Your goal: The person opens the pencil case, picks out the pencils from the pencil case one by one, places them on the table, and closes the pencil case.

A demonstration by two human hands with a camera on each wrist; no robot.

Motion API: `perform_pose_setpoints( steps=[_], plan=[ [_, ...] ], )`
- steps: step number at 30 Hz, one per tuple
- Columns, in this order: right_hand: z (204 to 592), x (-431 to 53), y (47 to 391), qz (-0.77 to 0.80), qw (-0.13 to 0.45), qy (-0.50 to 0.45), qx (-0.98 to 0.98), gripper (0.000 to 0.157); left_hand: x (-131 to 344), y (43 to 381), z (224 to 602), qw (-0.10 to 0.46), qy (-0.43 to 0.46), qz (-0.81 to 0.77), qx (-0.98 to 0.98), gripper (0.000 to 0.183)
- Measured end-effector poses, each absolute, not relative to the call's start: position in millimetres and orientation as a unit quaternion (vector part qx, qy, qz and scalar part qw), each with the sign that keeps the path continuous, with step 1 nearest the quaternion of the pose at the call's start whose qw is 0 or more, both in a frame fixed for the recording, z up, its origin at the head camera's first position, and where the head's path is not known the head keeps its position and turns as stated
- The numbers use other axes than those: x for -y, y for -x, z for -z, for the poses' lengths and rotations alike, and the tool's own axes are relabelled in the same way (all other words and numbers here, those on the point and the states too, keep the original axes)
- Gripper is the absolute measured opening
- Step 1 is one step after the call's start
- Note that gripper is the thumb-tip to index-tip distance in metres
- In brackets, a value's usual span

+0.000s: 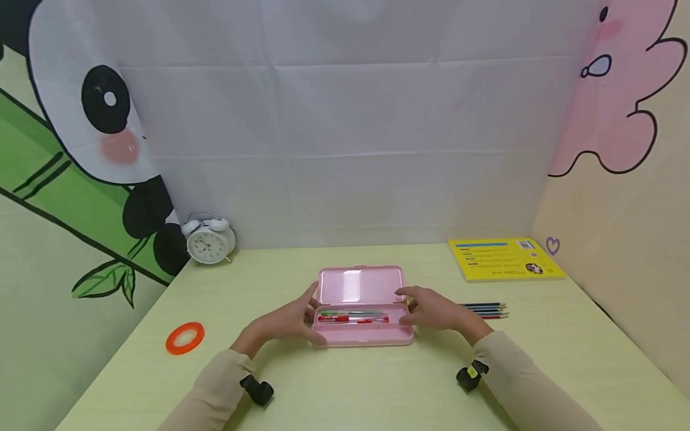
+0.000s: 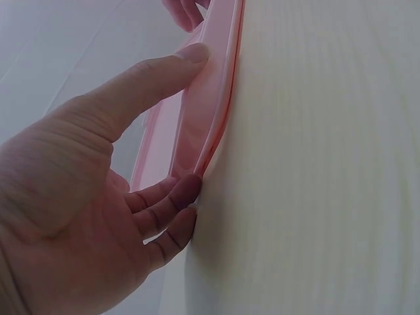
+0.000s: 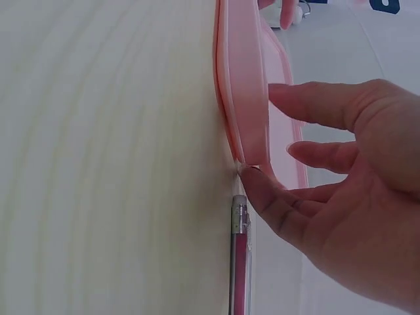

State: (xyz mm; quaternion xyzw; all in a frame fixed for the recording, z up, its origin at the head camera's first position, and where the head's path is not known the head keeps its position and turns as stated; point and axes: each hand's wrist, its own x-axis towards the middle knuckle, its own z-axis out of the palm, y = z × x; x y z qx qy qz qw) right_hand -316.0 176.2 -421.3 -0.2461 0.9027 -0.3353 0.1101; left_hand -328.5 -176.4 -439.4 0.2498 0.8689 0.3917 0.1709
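A pink pencil case lies on the table with its lid folded back away from the person. Inside it are a red pen and other slim pens, one with green on it. My left hand grips the case's left end, thumb along the front edge and fingers bent round the side, as the left wrist view shows. At the right end my right hand holds the case, its thumb on the rim. In the right wrist view, a fingertip of that hand meets the lower corner.
Several pencils lie just right of the right hand. A yellow book is at the back right, a white alarm clock at the back left. An orange tape roll lies left of the left hand. A white cloth hangs behind the table.
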Motion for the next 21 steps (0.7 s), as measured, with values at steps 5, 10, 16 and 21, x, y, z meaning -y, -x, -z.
perform_pose_setpoints(
  steps=[5, 10, 16, 21],
  plan=[
    [420.2, -173.8, 313.8, 0.34, 0.109, 0.234, -0.904, 0.059, 176.2, 328.8, 439.2, 0.173, -0.253, -0.393, -0.867, 0.129],
    [421.4, -172.2, 313.4, 0.348, 0.107, 0.227, -0.903, 0.059, 176.2, 328.1, 439.3, 0.173, -0.256, -0.397, -0.864, 0.129],
    [423.0, -170.0, 314.6, 0.369, 0.106, 0.212, -0.899, 0.06, 176.8, 327.9, 440.4, 0.174, -0.254, -0.399, -0.864, 0.128],
    [425.4, -168.6, 314.4, 0.381, 0.105, 0.212, -0.894, 0.059, 178.8, 327.5, 442.0, 0.174, -0.239, -0.411, -0.862, 0.128]
  ],
)
